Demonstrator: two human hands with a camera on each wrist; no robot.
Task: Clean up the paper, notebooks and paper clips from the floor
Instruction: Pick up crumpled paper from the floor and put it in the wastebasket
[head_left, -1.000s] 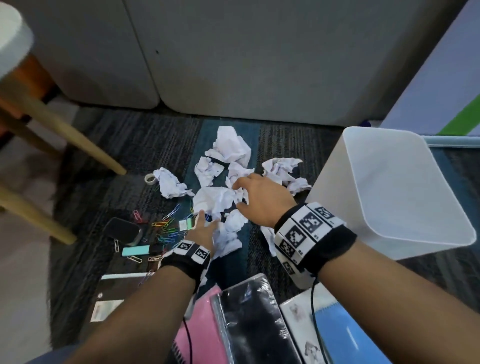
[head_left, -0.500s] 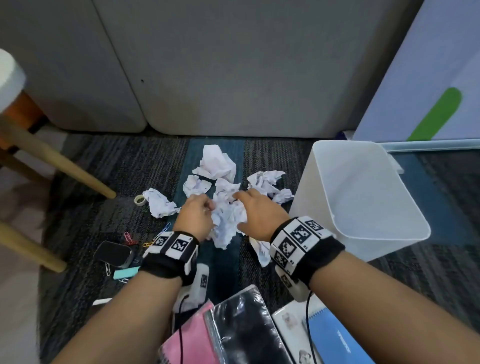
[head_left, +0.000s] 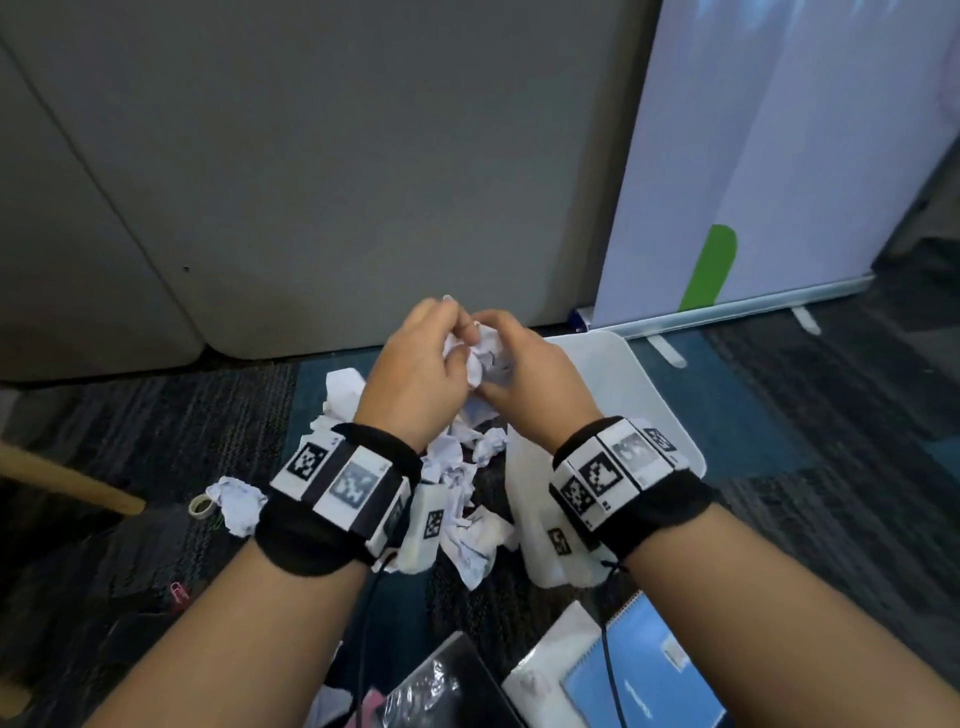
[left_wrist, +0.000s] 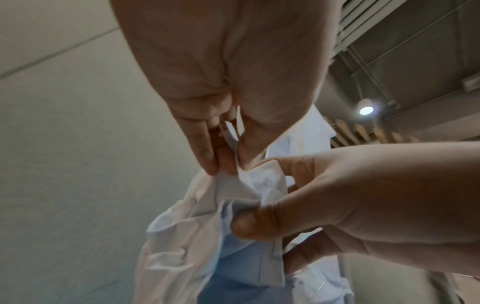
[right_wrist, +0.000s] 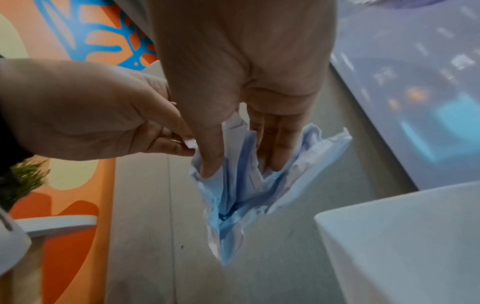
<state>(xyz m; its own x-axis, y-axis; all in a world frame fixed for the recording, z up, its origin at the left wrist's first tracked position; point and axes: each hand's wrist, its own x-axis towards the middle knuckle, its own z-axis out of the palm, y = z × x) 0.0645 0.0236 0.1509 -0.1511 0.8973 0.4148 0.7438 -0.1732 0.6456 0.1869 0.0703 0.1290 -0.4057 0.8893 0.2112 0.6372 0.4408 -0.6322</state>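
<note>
Both hands hold one wad of crumpled white paper (head_left: 480, 358) in the air, above the pile and beside the white bin (head_left: 649, 395). My left hand (head_left: 449, 332) pinches its left side and my right hand (head_left: 506, 338) grips its right side. In the left wrist view the left hand (left_wrist: 228, 162) pinches the paper (left_wrist: 194, 236). In the right wrist view the right hand (right_wrist: 241, 164) grips the paper (right_wrist: 246, 205) next to the bin (right_wrist: 402, 236). More crumpled paper (head_left: 467, 525) lies on the carpet below. A black notebook (head_left: 441, 686) and a blue notebook (head_left: 639, 675) lie nearest me. A pink paper clip (head_left: 179, 592) is at the left.
One more paper ball (head_left: 236, 501) and a tape roll (head_left: 200, 505) lie left of the pile. A wooden stool leg (head_left: 67, 478) slants in from the left. Grey cabinet fronts (head_left: 363, 156) close off the back, with a white banner (head_left: 779, 156) behind the bin.
Both hands closed on crumpled paper from the floor pile and lifted it up and to the right, towards the bin. The head view has tilted upward.
</note>
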